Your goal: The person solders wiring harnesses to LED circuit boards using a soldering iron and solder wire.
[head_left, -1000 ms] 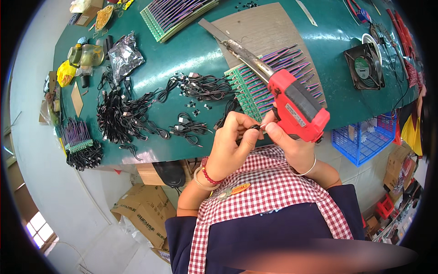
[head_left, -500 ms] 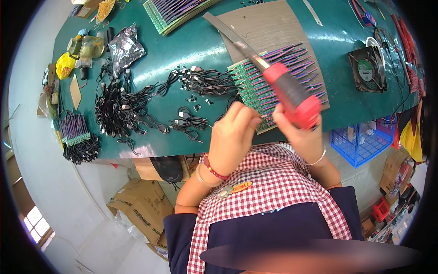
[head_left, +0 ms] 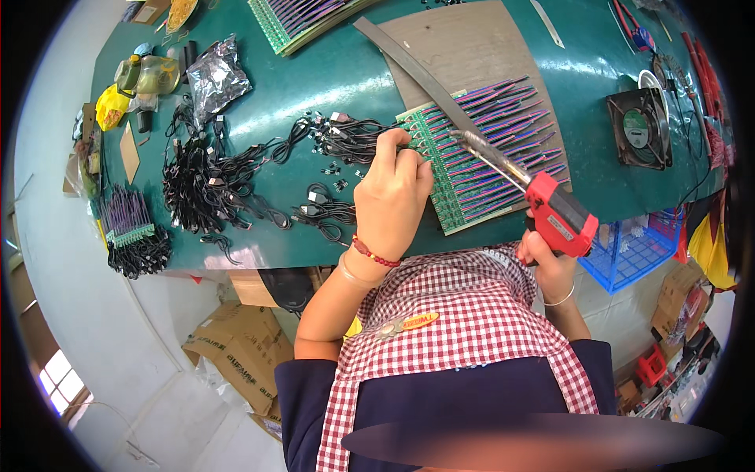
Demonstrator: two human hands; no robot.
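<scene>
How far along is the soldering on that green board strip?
Done: the green board strip already carries rows of purple wires. In hand: right hand holds the red soldering gun, left hand presses the strip's edge. Left: black cables still lie loose.

head-worn fisheye looks steeply down, close over green table [head_left: 330, 86]

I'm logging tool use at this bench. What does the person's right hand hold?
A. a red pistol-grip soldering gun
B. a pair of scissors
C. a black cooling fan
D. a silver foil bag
A: the right hand grips a red soldering gun, its metal tip reaching over the green circuit board strip.
</scene>
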